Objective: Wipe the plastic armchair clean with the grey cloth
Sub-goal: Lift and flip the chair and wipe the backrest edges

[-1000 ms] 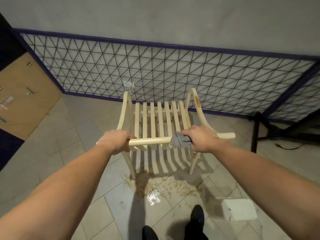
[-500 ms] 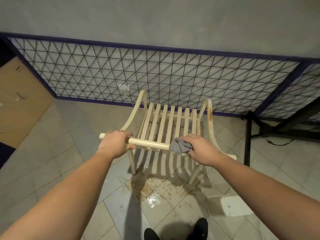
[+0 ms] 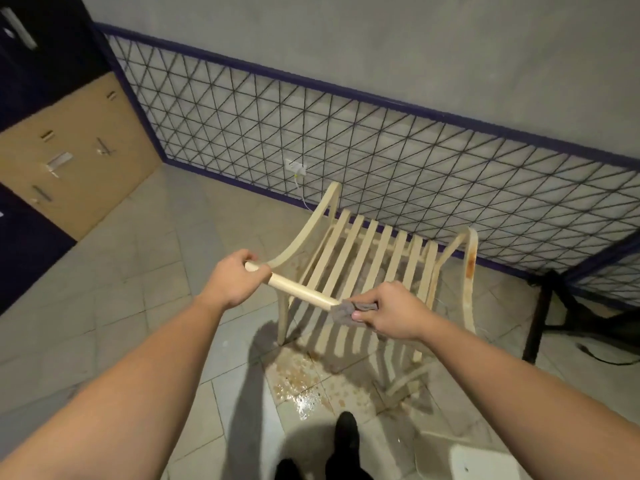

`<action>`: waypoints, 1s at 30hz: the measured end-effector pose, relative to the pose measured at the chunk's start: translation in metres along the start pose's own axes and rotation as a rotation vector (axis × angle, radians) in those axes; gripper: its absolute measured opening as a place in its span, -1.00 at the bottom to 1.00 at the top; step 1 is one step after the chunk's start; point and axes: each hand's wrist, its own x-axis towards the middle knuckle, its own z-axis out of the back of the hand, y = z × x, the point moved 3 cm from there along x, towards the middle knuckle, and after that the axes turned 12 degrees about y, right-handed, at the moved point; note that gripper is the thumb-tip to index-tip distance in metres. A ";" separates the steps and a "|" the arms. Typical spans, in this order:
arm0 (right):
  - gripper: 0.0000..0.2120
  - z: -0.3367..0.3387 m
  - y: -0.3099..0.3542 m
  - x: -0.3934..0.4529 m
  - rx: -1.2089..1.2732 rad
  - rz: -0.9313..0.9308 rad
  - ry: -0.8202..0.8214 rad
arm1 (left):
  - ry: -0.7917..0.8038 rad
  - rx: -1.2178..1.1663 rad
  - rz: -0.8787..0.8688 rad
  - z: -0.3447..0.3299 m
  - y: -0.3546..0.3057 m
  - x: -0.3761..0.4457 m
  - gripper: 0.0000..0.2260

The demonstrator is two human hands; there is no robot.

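A cream slatted plastic armchair (image 3: 374, 251) stands on the tiled floor in front of me, its back toward me. My left hand (image 3: 235, 282) grips the left end of the round top rail (image 3: 301, 291). My right hand (image 3: 393, 311) holds the grey cloth (image 3: 343, 311) wrapped around the same rail, right of its middle. A rusty stain (image 3: 470, 266) marks the chair's right armrest. The rail's right end is hidden behind my right hand and arm.
A blue-framed wire mesh fence (image 3: 381, 150) runs along the grey wall behind the chair. A wet brownish patch (image 3: 301, 379) lies on the tiles under the chair. Black metal legs (image 3: 540, 320) stand at right. A white object (image 3: 485, 459) sits at bottom right, near my black shoes (image 3: 346, 434).
The view has swung so the chair now sits right of centre and looks rotated. Both hands keep their hold on the top rail, the cloth staying under my right hand.
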 end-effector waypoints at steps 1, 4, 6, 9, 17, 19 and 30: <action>-0.90 0.012 -0.001 0.006 0.039 0.018 -0.007 | 0.018 -0.049 0.025 0.001 0.002 0.003 -0.58; -0.76 0.048 -0.006 0.040 0.205 0.034 -0.133 | 0.049 -0.138 0.041 -0.002 0.006 0.011 -0.45; -0.72 0.059 -0.001 0.073 0.201 0.060 -0.233 | 0.072 -0.205 0.042 -0.005 0.009 0.017 -0.42; -0.77 0.051 0.019 0.130 0.201 0.148 -0.234 | 0.132 -0.301 0.055 -0.007 0.015 0.030 -0.44; -0.60 -0.023 0.025 0.245 -0.051 0.300 0.114 | 0.256 -0.380 0.079 -0.006 0.029 0.047 -0.48; -0.68 -0.004 0.006 0.263 -0.190 0.178 0.108 | 0.276 -0.419 0.076 -0.007 0.037 0.046 -0.40; -0.66 -0.028 0.036 0.246 -0.201 0.434 0.038 | 0.217 -0.970 0.104 -0.021 0.064 0.066 -0.64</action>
